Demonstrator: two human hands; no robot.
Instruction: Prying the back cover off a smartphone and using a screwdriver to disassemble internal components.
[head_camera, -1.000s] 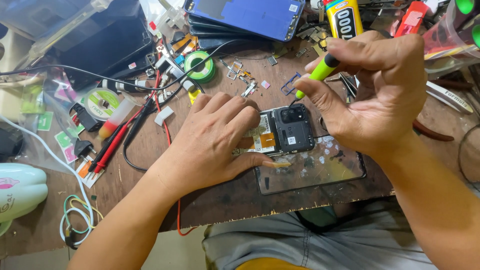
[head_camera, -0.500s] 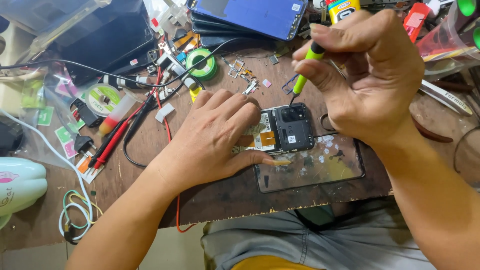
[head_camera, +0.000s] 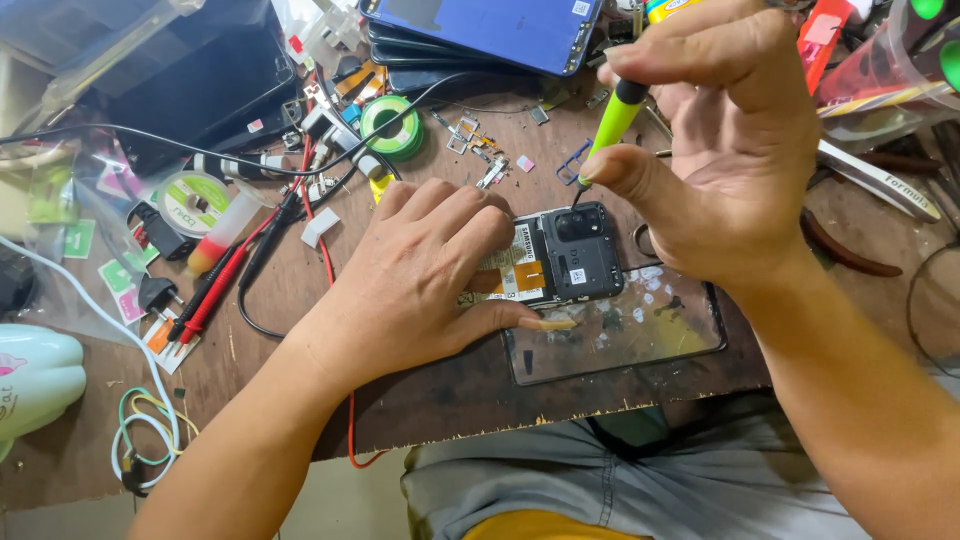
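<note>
Head view: left hand (head_camera: 420, 275) pressed flat, fingers spread, on opened phone (head_camera: 585, 255) at table centre, right hand (head_camera: 720, 150) at 1 o'clock pinching green screwdriver (head_camera: 612, 125), tip on phone's top edge; slip could gouge the board or fling a screw.

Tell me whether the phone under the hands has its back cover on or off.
Off. The phone lies face down with its black inner plate, camera module and orange-labelled parts exposed, while the left hand steadies it and the right hand holds a green screwdriver to it.
</note>
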